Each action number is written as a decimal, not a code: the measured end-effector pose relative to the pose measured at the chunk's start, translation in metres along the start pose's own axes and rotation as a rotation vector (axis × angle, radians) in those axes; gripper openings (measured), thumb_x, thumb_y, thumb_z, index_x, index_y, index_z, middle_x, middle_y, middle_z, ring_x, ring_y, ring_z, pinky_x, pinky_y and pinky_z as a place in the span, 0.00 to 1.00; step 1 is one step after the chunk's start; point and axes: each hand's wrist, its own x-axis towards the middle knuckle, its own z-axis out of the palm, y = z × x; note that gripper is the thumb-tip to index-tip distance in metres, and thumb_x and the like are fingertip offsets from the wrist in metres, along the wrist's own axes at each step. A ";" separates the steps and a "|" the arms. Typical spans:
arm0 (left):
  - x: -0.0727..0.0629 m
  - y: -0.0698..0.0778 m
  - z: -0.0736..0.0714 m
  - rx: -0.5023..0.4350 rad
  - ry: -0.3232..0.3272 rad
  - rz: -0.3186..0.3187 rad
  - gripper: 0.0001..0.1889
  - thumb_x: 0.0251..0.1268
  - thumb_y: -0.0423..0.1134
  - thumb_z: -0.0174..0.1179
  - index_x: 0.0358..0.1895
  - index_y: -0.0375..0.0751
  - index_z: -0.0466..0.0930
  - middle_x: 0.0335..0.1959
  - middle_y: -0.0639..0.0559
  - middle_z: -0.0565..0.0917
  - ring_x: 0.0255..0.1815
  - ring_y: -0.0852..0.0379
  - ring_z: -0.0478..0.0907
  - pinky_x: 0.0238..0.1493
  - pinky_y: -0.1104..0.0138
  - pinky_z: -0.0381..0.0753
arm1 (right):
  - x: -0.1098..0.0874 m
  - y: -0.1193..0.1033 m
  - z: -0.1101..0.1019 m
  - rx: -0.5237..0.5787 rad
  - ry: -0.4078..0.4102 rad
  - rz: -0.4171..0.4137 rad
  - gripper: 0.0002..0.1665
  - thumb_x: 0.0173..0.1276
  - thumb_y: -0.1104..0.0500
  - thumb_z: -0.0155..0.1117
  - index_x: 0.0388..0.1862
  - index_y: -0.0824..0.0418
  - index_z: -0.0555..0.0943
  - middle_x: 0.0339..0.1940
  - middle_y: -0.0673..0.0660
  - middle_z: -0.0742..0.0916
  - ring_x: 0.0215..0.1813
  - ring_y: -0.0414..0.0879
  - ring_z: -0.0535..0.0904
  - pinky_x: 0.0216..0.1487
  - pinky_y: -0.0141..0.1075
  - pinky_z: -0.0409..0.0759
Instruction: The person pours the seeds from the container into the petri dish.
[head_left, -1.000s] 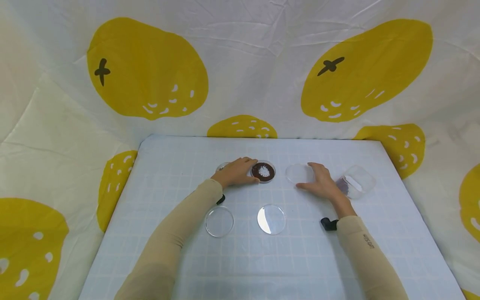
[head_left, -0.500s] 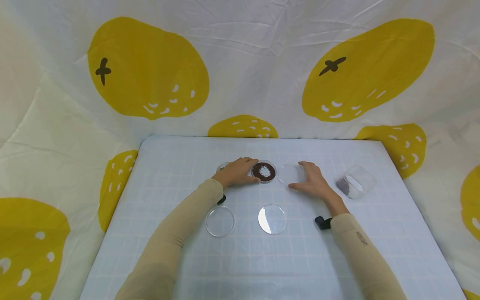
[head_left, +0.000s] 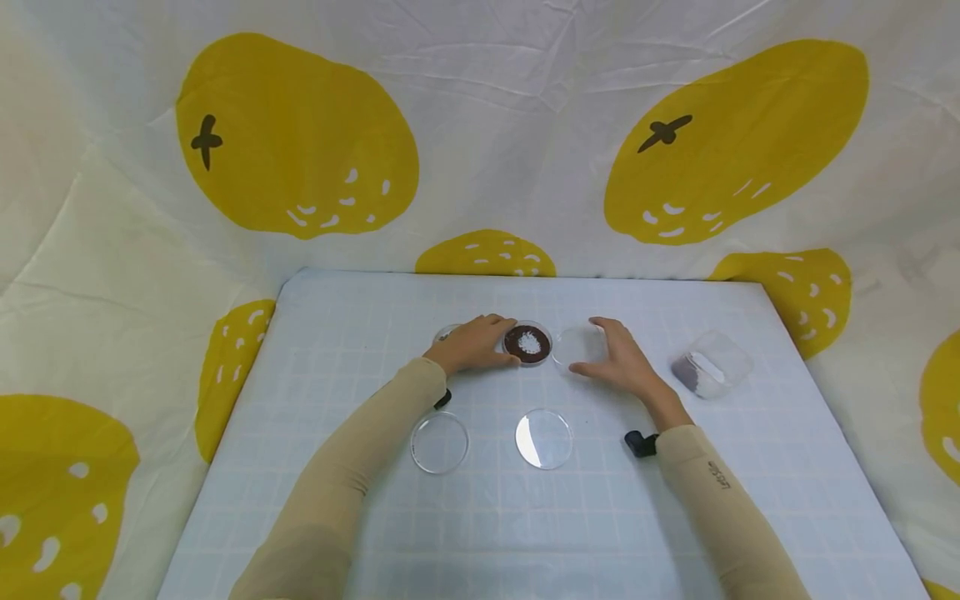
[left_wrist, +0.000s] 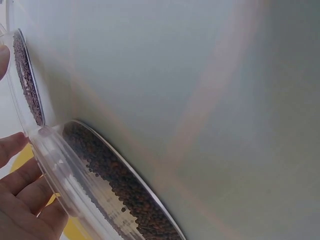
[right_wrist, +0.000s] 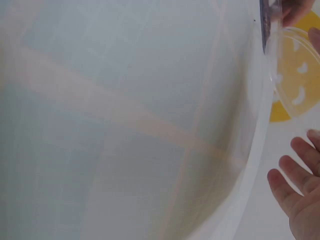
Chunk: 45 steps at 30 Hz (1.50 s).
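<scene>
In the head view my left hand (head_left: 474,343) grips a petri dish (head_left: 527,343) of brown granules with a white patch in its middle. The left wrist view shows thumb and finger at this dish's (left_wrist: 27,80) rim. A second dish (left_wrist: 90,150), holding dark brown beads, sits close to the camera; in the head view my left wrist mostly hides it. To the right, my right hand (head_left: 615,357) holds a clear round dish (head_left: 573,348) between thumb and fingers, beside the granule dish. The right wrist view shows the clear rim (right_wrist: 287,80) near the right hand's (right_wrist: 302,190) spread fingers.
Two clear round lids (head_left: 439,443) (head_left: 543,438) lie on the near part of the white table (head_left: 480,533). A clear plastic tub (head_left: 712,364) with purplish and white contents stands to the right. Behind the table hangs a lemon-patterned cloth (head_left: 510,150).
My right hand has slid left with the clear dish, bringing it next to the granule dish. The left hand has stayed in place.
</scene>
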 end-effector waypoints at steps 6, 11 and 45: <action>-0.001 0.000 -0.001 -0.002 0.008 0.010 0.45 0.64 0.68 0.59 0.78 0.48 0.59 0.73 0.48 0.67 0.73 0.50 0.63 0.72 0.55 0.63 | 0.001 -0.006 0.001 0.045 0.017 -0.007 0.61 0.52 0.38 0.80 0.76 0.60 0.60 0.74 0.63 0.69 0.71 0.65 0.65 0.67 0.61 0.67; -0.001 0.001 -0.001 0.001 0.005 0.004 0.45 0.64 0.68 0.59 0.78 0.49 0.59 0.73 0.48 0.67 0.73 0.50 0.63 0.71 0.55 0.64 | 0.003 -0.010 0.005 0.114 0.027 -0.036 0.59 0.52 0.40 0.81 0.76 0.57 0.59 0.75 0.61 0.69 0.70 0.65 0.67 0.66 0.59 0.69; 0.004 -0.003 0.003 0.024 0.009 -0.016 0.46 0.62 0.72 0.57 0.78 0.51 0.59 0.73 0.50 0.67 0.72 0.51 0.64 0.70 0.53 0.67 | 0.037 -0.040 0.027 0.273 -0.065 -0.237 0.54 0.56 0.53 0.82 0.77 0.59 0.62 0.74 0.61 0.67 0.68 0.62 0.68 0.63 0.55 0.74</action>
